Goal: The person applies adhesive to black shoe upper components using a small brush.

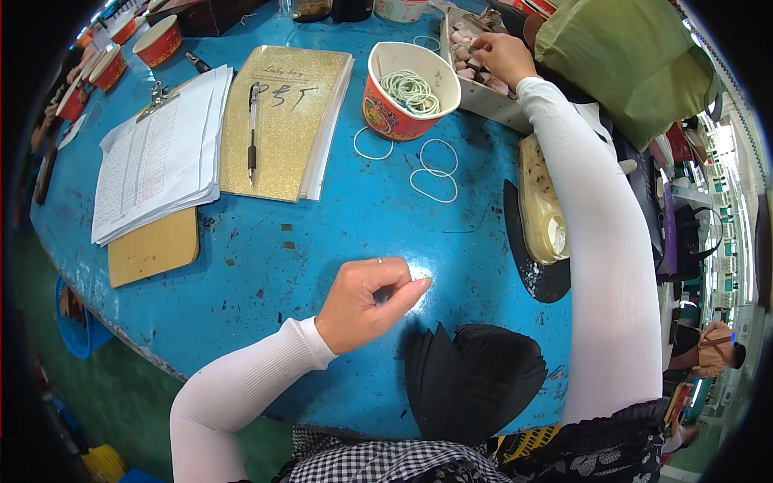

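Observation:
My left hand hovers over the middle of the blue table, closed, thumb and forefinger tips pressed together with nothing visible in them. My right hand reaches into a pale open box at the far right. Its fingers are bent in a pinch among small pinkish and dark lumps; whatever they grip is too small to make out. Near the front edge, below my left hand, lies a fanned stack of black cut pieces. A red and white paper tub holds pale elastic bands.
Loose bands lie by the tub. At left are a gold notebook with a pen and a clipboard of papers. A yellowish tray on a black piece sits beside my right forearm. An olive bag stands far right.

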`<state>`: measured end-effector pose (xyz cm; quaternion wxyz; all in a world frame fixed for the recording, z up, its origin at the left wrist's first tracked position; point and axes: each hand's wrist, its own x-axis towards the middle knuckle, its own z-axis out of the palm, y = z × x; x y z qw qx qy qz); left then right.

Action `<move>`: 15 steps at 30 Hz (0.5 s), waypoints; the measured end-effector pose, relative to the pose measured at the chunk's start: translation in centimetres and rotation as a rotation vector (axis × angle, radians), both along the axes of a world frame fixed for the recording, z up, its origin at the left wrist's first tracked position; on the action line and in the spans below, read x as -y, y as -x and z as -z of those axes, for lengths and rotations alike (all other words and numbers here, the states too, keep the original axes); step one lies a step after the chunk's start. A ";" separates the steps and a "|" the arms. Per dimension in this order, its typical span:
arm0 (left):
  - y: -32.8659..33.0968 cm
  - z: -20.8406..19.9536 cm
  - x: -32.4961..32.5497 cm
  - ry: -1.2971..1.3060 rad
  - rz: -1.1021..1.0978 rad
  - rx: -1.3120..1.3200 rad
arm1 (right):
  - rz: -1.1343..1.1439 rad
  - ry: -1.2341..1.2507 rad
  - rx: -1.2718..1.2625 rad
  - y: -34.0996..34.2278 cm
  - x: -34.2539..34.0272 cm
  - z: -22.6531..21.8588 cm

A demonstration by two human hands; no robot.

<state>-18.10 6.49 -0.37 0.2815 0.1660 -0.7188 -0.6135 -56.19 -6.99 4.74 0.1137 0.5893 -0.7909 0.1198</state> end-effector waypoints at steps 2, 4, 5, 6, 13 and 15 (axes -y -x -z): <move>0.4 -0.4 0.1 0.011 0.008 -0.015 | -0.054 0.135 0.043 1.1 0.0 -1.5; 0.4 -0.5 -0.1 0.015 0.009 -0.024 | -0.153 0.338 0.201 1.4 -1.1 -3.1; 0.4 -0.6 -0.3 0.012 0.012 -0.022 | -0.177 0.312 0.630 2.7 -1.6 -4.3; -0.1 -0.4 -0.2 0.012 -0.004 -0.001 | -0.289 0.178 0.978 0.9 -3.2 -5.0; -1.4 -0.5 -1.4 0.040 0.036 -0.014 | -0.353 -0.044 1.664 -15.6 -22.4 -8.4; -2.2 -2.0 -1.8 0.193 -0.037 -0.125 | -0.393 -0.046 1.913 -18.0 -26.3 -8.2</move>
